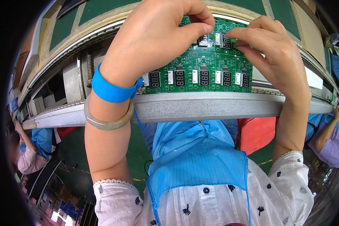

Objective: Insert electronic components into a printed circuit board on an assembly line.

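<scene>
A green circuit board panel (184, 89) lies across the rails, bearing several black digit displays (204, 78) and white connectors (195, 76). Over its upper part, my left hand (158, 35) has thumb and index finger closed in a pinch; whatever is between them is hidden. Just below those fingertips shows a small green LED (213, 37), and I cannot tell whether it is touched. My right hand (271, 47) reaches in from the right, its thumb and index finger closed on another green LED (234, 41) close above the board.
A metal rail (207, 105) runs along the board's near side. Left of the board are a spring (89, 67) and metal blocks. A blue wrist strap (113, 88) with a cord circles my left wrist. A red seat (257, 132) is below; other people (329, 141) sit at both sides.
</scene>
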`<state>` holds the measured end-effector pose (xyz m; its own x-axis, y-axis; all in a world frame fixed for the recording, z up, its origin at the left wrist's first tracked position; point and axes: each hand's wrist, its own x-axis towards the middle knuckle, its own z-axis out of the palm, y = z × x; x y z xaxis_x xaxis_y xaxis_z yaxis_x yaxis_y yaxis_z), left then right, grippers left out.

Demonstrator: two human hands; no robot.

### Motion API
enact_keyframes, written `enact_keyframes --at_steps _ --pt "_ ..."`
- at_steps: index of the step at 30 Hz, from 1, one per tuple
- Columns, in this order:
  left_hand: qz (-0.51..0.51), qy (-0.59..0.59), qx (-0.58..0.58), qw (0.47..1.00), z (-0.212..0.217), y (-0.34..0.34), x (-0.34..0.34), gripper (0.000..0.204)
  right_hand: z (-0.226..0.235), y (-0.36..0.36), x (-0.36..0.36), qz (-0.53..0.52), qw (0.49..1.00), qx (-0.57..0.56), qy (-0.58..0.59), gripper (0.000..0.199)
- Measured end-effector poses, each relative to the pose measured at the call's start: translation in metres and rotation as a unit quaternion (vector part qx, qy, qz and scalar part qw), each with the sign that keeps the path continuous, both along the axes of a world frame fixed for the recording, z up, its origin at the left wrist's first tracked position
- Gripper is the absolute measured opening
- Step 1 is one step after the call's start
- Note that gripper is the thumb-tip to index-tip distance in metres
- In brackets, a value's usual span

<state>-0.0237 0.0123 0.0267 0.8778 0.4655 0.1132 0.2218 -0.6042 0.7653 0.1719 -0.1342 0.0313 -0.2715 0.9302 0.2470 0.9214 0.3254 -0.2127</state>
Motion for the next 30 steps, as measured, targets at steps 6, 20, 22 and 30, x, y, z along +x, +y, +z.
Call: enact_keyframes --at_steps 6,20,22,30 --pt "0.002 0.004 -0.008 1.000 0.000 -0.002 0.001 0.011 0.001 0.001 0.001 -0.001 1.000 -0.013 0.017 0.032" --pt "-0.011 0.009 0.020 1.000 0.003 -0.003 0.001 0.010 -0.004 -0.001 0.005 -0.048 0.992 -0.028 0.111 0.032" --pt "-0.017 -0.001 0.027 0.999 0.002 -0.003 0.003 0.010 -0.005 0.000 0.007 -0.036 0.992 -0.022 0.116 0.030" --pt "-0.049 -0.022 0.104 0.993 -0.018 0.002 0.000 0.011 -0.011 -0.001 0.017 -0.052 0.984 -0.017 0.168 0.023"
